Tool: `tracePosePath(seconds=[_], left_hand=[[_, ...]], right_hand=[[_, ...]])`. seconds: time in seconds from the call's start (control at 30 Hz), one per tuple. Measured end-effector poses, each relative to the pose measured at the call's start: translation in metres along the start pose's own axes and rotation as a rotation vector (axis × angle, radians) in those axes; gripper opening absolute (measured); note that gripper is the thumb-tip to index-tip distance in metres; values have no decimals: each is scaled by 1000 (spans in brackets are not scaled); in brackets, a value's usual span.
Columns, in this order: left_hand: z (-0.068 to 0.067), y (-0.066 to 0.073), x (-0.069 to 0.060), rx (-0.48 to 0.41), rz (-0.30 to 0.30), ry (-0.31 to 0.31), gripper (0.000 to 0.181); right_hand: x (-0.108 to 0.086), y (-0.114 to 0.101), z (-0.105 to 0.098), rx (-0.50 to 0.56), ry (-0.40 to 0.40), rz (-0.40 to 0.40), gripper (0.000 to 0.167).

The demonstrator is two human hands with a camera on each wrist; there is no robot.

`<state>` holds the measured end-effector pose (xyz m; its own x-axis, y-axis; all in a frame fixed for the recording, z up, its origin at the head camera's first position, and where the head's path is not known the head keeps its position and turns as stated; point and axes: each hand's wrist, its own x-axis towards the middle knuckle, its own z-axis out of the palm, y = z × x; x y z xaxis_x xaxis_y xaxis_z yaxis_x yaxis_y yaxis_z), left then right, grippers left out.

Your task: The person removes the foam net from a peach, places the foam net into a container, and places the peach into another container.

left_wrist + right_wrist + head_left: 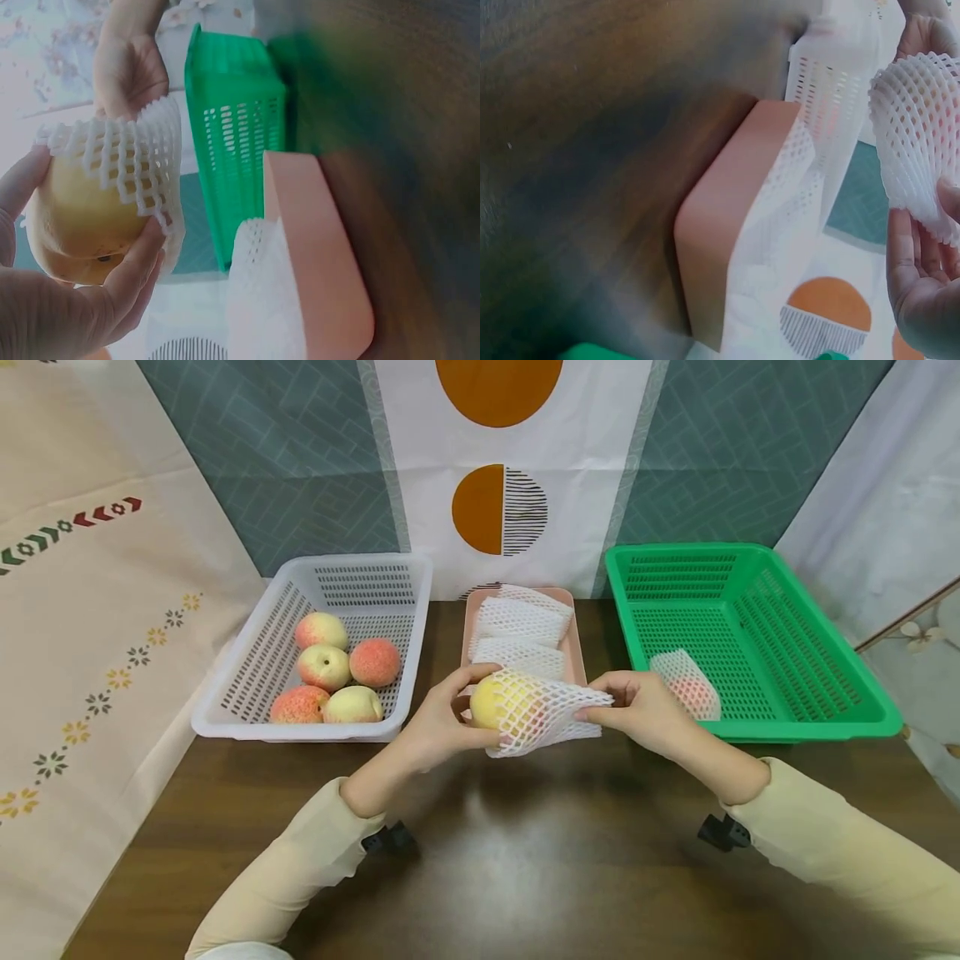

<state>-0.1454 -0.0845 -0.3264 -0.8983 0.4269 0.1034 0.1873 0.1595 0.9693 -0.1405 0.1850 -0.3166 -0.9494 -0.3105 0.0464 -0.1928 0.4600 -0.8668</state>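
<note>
A yellow peach (487,702) sits partly inside a white foam net sleeve (558,708), above the table in front of the pink tray. My left hand (442,718) grips the peach from the left, fingers and thumb curled round it and touching the sleeve's rim. With thumb and fingers my right hand (637,706) pinches the sleeve's far end. In the left wrist view the peach's bare end (90,217) faces the camera, the net covering its other side. The right wrist view shows the net (922,135) stretched between both hands.
At the left stands a white basket (225,706) with several peaches (375,662). Behind my hands, a pink tray (576,652) holds more foam nets (521,622). A green basket (840,672) at the right contains one netted peach (686,685). The brown table (525,877) lies beneath.
</note>
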Motion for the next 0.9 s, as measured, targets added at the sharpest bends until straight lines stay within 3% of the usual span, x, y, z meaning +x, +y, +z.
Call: tracePosePath(seconds=[0.2,0.47,0.73,0.9], left_hand=[[-13,11,-3,-41,13,20,79],[-34,29,-3,3,-18,90,77],[-55,46,2,62,-54,198,73],[-67,56,4,13,-50,270,69]], right_hand=[[4,-11,-5,-22,-1,-10,19],[13,-26,-16,-13,20,-29,21],[24,-39,-22,-5,73,0,24],[33,-51,-24,8,108,-19,25]])
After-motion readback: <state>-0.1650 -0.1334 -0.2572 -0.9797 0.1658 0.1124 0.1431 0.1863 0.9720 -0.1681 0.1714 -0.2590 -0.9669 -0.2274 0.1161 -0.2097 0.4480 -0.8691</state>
